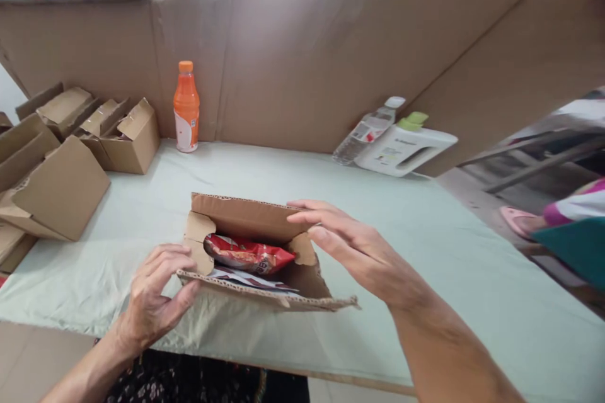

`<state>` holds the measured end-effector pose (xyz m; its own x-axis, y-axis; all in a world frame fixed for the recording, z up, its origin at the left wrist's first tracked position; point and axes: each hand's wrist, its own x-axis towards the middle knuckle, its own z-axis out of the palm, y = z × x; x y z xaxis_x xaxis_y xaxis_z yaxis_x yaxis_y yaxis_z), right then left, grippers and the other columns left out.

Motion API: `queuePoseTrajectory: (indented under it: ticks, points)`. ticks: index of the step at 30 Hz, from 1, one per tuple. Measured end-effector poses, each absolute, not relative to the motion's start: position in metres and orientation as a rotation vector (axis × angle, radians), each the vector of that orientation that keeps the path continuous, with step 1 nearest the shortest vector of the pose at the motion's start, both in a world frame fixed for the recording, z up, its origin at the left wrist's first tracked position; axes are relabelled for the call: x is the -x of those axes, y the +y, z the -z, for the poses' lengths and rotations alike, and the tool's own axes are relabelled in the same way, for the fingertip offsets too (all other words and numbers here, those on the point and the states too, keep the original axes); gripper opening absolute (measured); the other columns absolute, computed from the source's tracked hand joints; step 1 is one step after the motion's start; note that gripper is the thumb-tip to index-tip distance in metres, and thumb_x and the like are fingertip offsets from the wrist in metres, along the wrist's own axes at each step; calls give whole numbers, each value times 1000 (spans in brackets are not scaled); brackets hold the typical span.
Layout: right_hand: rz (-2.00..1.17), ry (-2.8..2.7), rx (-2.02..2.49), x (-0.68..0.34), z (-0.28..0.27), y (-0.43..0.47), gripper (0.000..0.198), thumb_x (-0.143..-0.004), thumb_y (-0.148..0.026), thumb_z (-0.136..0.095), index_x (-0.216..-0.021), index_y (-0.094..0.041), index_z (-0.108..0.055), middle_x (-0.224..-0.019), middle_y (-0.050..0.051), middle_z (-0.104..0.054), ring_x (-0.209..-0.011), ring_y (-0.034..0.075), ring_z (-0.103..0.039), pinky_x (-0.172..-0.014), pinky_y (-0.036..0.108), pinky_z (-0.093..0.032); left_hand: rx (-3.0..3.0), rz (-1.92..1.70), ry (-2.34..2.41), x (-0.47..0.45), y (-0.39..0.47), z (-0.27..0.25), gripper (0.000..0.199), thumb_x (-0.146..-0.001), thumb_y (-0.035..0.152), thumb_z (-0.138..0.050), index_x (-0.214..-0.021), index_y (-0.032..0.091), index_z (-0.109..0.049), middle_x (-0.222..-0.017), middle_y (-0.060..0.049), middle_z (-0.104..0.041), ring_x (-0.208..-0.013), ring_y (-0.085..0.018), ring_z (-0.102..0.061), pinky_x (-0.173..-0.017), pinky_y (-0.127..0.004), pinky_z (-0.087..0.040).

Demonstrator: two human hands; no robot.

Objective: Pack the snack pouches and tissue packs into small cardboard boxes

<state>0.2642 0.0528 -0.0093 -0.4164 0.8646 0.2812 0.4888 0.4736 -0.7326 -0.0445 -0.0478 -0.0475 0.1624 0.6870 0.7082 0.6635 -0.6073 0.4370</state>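
Note:
In front of me on the table stands a cardboard box (250, 296) with its top flaps up. Inside it lie a red snack packet (250, 255) and, nearer to me, a flat white packet with dark stripes (255, 280), partly hidden by the front flap. My left hand (158, 293) grips the box's left front corner, thumb at the front flap and fingers along the left side. Fingers stretched out, my right hand (350, 242) rests against the right end of the back flap, its thumb close to the right side flap.
Several cardboard boxes (70, 189) crowd the left side. An orange drink bottle (186, 107) stands at the cardboard partition (283, 69). At the right back, a clear bottle (366, 132) leans beside a white jug with a green cap (406, 148). A person's foot in a pink slipper (517, 221) shows at right.

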Motion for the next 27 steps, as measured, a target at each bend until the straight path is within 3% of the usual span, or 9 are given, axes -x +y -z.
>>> queuePoseTrajectory:
  ticks: [4,7,11,14,17,22,27]
  points:
    - [-789,-2031,914,-282,26,32,53,-102,-57,-44,-148,-31,-51,-147,9,-60,-126,28,-63,-102,42,-54,-2147,-1590,1672,39,-41,55,40,-94,18,-63,-133,21,-54,-104,-5,-68,-91,-15,-66,-83,-31,-59]
    - [-604,-2147,948,-278,47,14,48,-102,-45,-51,-148,-30,-51,-146,8,-61,-135,28,-57,-110,44,-49,-2071,-1566,1699,36,-34,62,55,-93,17,-59,-146,25,-45,-132,-12,-60,-115,-22,-62,-91,-39,-60]
    - [-301,-2148,942,-262,74,-1,41,-102,-28,-48,-142,-25,-56,-145,11,-60,-144,30,-47,-113,52,-45,-2155,-1332,1604,37,-30,63,42,-95,8,-45,-128,29,-63,-151,-10,-47,-137,-27,-52,-104,-50,-55]
    - [-247,-2037,977,-260,90,-12,44,-101,-34,-47,-143,-25,-54,-152,12,-53,-145,34,-45,-111,56,-46,-2215,-1212,1492,42,-33,60,41,-98,9,-40,-127,27,-63,-154,-10,-46,-141,-29,-49,-111,-54,-50]
    - [-263,-1983,1093,-272,107,-22,49,-98,-37,-54,-146,-29,-52,-160,10,-43,-141,34,-50,-105,48,-54,-2242,-1153,1429,49,-39,60,35,-102,23,-47,-136,27,-57,-155,-14,-44,-141,-31,-48,-110,-56,-50]
    - [-345,-2064,1182,-294,132,-18,54,-94,-33,-61,-148,-32,-52,-159,7,-47,-135,32,-57,-99,38,-60,-2362,-1189,1412,52,-44,68,46,-98,39,-56,-142,25,-49,-150,-17,-46,-131,-33,-50,-103,-58,-51]
    - [-497,-2006,1220,-279,137,31,55,-95,-47,-59,-147,-29,-53,-153,11,-54,-134,33,-58,-103,43,-57,-2399,-1207,1614,53,-57,72,50,-91,29,-60,-140,24,-49,-144,-17,-51,-123,-33,-53,-96,-55,-54]
